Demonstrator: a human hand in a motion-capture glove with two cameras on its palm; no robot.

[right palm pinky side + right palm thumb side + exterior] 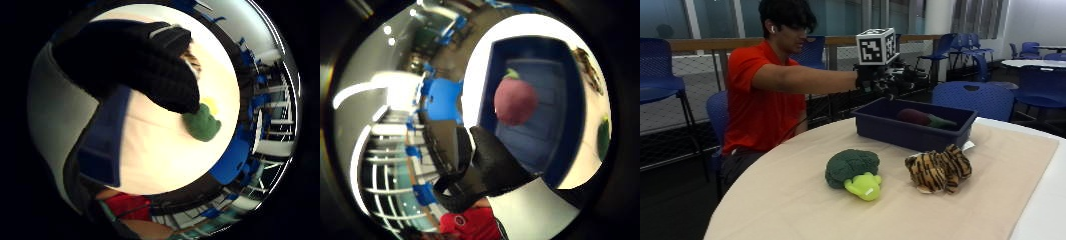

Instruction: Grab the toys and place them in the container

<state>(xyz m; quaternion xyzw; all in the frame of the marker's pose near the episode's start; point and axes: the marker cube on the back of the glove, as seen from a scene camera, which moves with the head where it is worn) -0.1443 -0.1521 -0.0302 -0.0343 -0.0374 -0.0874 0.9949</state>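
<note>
One dark blue container stands on the table, with one purple plush toy inside. The gloved right hand hovers at its 10 o'clock, holding nothing; I cannot tell how its fingers stand. Two toys lie at the container's 6 o'clock: one green broccoli and one tiger.

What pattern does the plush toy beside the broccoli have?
Orange-brown with black stripes, a tiger plush; clearest in the outside view.

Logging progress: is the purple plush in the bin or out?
In. The purple plush lies inside the blue bin, below its rim; the thumb side palm view shows it on the bin's floor.
</note>
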